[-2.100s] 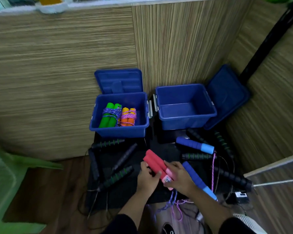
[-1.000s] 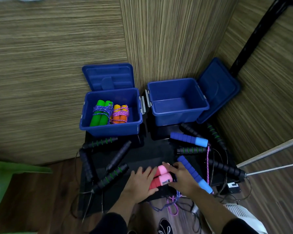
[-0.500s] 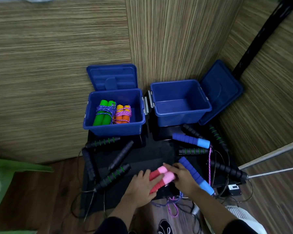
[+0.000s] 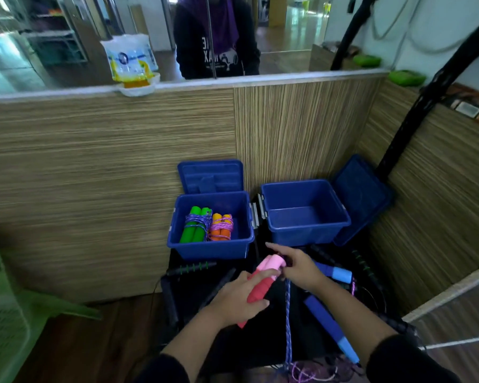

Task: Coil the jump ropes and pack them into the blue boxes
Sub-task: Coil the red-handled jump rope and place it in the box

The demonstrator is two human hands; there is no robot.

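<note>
Wood-grain partition walls (image 4: 108, 161) meet in a corner, and at their foot sits a low black bench (image 4: 188, 297) strewn with rope handles. At the back of that bench stand two blue boxes side by side, lids tipped open behind them. The left blue box (image 4: 213, 248) holds two coiled ropes: a green-handled bundle (image 4: 194, 229) and, just beside it, an orange-handled bundle (image 4: 221, 228), each wrapped in its own cord. The right blue box (image 4: 304, 233) shows only its bare floor.

In front of the left blue box, the action: the left hand (image 4: 234, 298) grips the red-and-pink handle pair (image 4: 263, 283), fingers curled around the red shafts, pink ends pointing up toward the boxes. The right hand (image 4: 297, 268) pinches at those pink ends, forefinger stretched out toward the right blue box. A blue-purple braided cord (image 4: 288, 322) hangs straight down from the right hand's pinch to a tangle of pink and purple rope (image 4: 307, 373) at the near edge of the bench.

Right of the hands lie two blue handles with light-blue tips, one (image 4: 329, 331) under the right forearm, the other (image 4: 335, 272) nearer the right box. Black handles with green rings (image 4: 191, 268) lie just in front of the left blue box. A pale green plastic chair (image 4: 3, 313) stands well off to the left of the bench.
</note>
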